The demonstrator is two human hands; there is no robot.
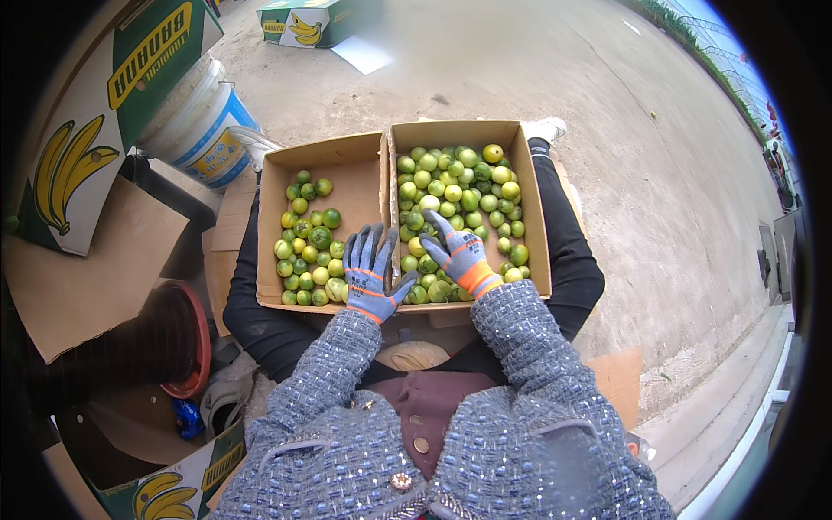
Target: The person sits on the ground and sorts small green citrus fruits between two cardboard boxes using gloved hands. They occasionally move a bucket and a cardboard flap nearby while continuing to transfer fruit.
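Two shallow cardboard boxes stand side by side between my legs. The left box [354, 162] holds a looser layer of small green and yellowish tomatoes [320, 237], with bare cardboard at its far right. Many more tomatoes [453, 193] fill most of the right box [534, 214]. My left hand [369, 276], in a grey-blue work glove with orange trim, lies palm down over the left box's near right corner, thumb spread over the shared wall. Gloved alike, my right hand [463, 255] reaches into the right box with its index finger extended among the tomatoes; its other fingers are partly hidden beneath.
At left are a large printed banana carton [78, 156], a white plastic bucket [195, 130], a dark reel with a red rim [195, 338] and an open carton [175, 484] beside a shoe [224, 396]. Another banana carton [302, 26] stands farther off on the concrete floor [650, 195].
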